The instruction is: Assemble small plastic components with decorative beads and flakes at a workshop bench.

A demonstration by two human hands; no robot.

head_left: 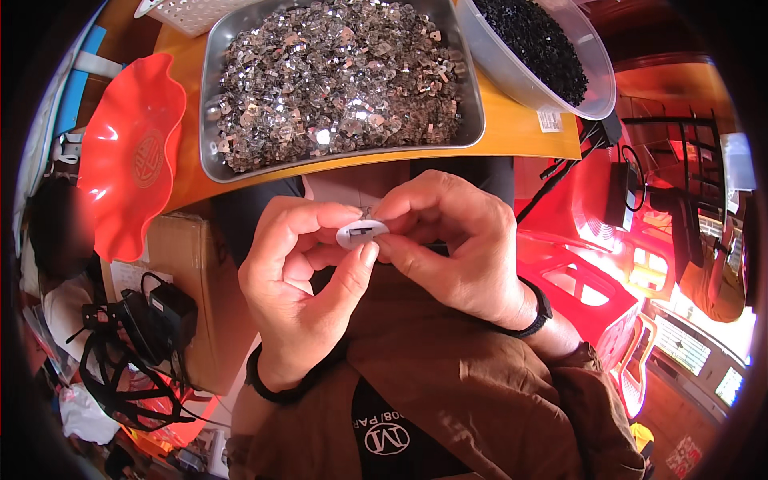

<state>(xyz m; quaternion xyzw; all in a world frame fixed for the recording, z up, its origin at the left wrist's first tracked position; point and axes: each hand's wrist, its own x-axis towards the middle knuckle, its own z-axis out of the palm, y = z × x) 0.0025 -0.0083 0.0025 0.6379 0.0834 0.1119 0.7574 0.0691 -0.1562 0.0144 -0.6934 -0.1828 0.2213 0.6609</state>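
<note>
A small white round piece (pixel 352 238) with a dark slot in its face is held up over my lap. My left hand (pixel 296 276) pinches its left side between thumb and fingers. From the other side, the thumb and forefinger of my right hand (pixel 464 244) close on its right edge. A bit of metal seems to show at its top edge, but the fingers partly hide it. Beyond my hands stands a metal tray (pixel 478 120) heaped with small shiny metal clips.
A clear plastic tub (pixel 602 68) of small black parts sits at the table's (pixel 532 144) far right. A wavy red plastic dish (pixel 120 160) is on the left, above a cardboard box (pixel 192 280) and black cables. Red plastic stools (pixel 584 288) stand at the right.
</note>
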